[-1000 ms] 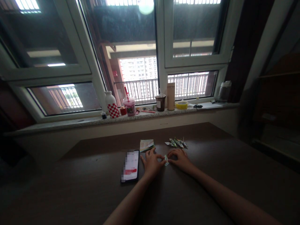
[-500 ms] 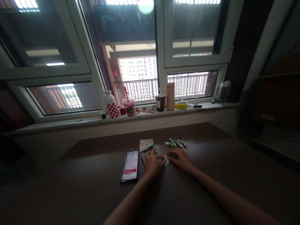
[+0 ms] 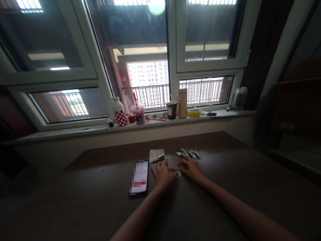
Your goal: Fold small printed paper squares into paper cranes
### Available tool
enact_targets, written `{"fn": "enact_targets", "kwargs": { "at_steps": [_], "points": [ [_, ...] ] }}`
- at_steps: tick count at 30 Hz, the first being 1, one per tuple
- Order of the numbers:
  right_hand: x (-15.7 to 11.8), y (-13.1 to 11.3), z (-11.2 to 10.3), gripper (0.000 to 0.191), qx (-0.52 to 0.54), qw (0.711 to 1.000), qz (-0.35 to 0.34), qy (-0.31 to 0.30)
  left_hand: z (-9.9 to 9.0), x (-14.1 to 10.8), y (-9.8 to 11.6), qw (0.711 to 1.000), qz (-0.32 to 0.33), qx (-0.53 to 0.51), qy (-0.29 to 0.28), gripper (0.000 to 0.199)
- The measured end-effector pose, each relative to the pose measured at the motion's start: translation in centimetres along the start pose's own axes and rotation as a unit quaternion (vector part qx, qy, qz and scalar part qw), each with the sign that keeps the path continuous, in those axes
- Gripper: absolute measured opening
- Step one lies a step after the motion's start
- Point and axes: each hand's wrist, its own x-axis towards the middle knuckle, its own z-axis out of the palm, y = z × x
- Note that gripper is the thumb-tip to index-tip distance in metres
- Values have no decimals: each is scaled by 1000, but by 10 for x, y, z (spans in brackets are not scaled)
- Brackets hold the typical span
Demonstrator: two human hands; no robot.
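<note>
A small pale piece of folded paper (image 3: pixel 179 173) lies on the dark table between my two hands. My left hand (image 3: pixel 164 174) pinches its left side with thumb and forefinger, the other fingers spread. From the right, my right hand (image 3: pixel 192 169) has its fingertips closed at the paper's top edge. Just beyond my left hand is a stack of printed paper sheets (image 3: pixel 156 155). A pile of small folded paper pieces (image 3: pixel 189 153) rests beyond my right hand. To the left of my left hand lies a phone (image 3: pixel 139 178) with its screen lit.
The brown table (image 3: pixel 100 187) reaches toward a stone windowsill (image 3: pixel 155 124). On the sill stand a checkered bottle (image 3: pixel 120 113), a pink cup (image 3: pixel 138 114), a dark cup (image 3: pixel 172 109), a tan flask (image 3: pixel 183 103), yellow tape (image 3: pixel 194 112) and black scissors (image 3: pixel 211 114).
My right hand has shifted slightly left, and its fingertips are closer to my left hand's. Less of the small paper's upper part shows between them.
</note>
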Motion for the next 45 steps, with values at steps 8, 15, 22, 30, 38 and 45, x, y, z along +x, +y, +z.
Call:
{"fn": "enact_targets", "kwargs": {
  "at_steps": [8, 15, 22, 30, 38, 45],
  "points": [
    [1, -2, 2, 16, -14, 1000, 16, -4, 0, 0, 2, 1000, -3, 2, -5, 15],
    [0, 3, 4, 17, 7, 1000, 13, 22, -2, -1, 3, 1000, -8, 3, -9, 16],
    [2, 25, 0, 18, 77, 995, -66, -4, -3, -3, 3, 1000, -7, 13, -9, 20],
    [-6, 20, -8, 14, 65, 994, -84, -36, -4, -2, 3, 1000, -5, 15, -12, 20],
    [-2, 21, -8, 17, 29, 997, -63, -37, -3, -2, 3, 1000, 0, 20, -17, 19],
    [2, 20, -8, 18, -10, 998, -60, -18, -3, -1, 2, 1000, 1, 16, -19, 18]
  ]
}}
